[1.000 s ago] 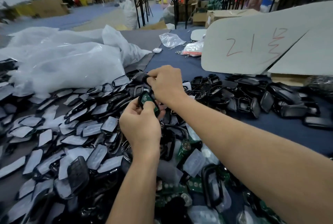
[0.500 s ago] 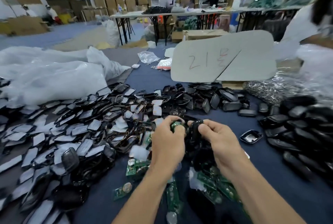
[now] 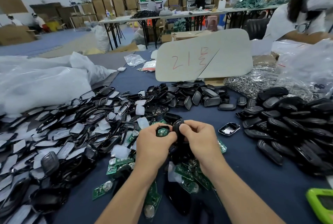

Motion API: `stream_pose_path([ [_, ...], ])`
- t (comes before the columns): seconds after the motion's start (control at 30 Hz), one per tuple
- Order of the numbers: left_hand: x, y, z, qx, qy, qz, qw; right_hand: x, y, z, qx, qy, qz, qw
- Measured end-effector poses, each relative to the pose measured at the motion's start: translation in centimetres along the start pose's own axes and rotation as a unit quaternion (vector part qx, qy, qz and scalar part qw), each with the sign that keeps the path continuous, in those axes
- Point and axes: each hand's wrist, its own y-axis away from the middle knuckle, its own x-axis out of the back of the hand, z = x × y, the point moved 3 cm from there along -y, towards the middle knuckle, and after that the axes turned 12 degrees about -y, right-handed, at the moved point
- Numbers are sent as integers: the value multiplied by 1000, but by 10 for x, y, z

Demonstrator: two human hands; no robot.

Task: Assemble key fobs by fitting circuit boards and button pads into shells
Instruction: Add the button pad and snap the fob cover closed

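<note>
Now, loose boards: green circuit boards (image 3: 117, 165) lie scattered on the blue desk (image 3: 252, 169), nearer the camera than the loaded shell and under both wrists.
Left grip: the left grip (image 3: 153, 144) is curled round the loaded shell (image 3: 162, 131), a black shell half with a green board showing inside, its open face turned up toward the camera.
Right grip: the right grip (image 3: 200, 140) pinches a black cover (image 3: 177, 127) with the thumb on its near face; I can see nothing else in it.
Relation that matters: the cover stands just right of the loaded shell, touching or nearly so (fingers hide the seam). Its long axis runs up and away, so it is on edge and not flat over the board.
Judgement: the coming move is probably to fold the cover leftward onto the loaded shell. The right grip would do the travelling while the left only steadies. Both ends need to line up before any pressing, or the board could get nipped.
Spare shell: one open shell (image 3: 228, 128) lies alone on the desk, right of the loaded shell and apart from the heaps.
Heaps: film-covered frames (image 3: 72, 115) spread left of the loaded shell; closed dark shells (image 3: 288, 124) are piled well to its right.
Farthest: a cardboard sign (image 3: 203, 59) with red marks stands beyond the loaded shell.
</note>
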Motion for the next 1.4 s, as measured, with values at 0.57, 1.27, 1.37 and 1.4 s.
stream_pose_path([
  [0.57,0,-2,5,-38,36,-50,997,-2,-4,7,-76,-122,-43,989],
  [1.27,3,-2,7,64,258,-148,953,8,-6,-11,-205,-276,-153,926],
  [1.37,7,-6,3,99,284,-105,948,8,-7,-10,-232,-349,-124,899],
  [1.4,9,-7,3,107,281,-90,949,8,-7,-10,-240,-369,-118,890],
])
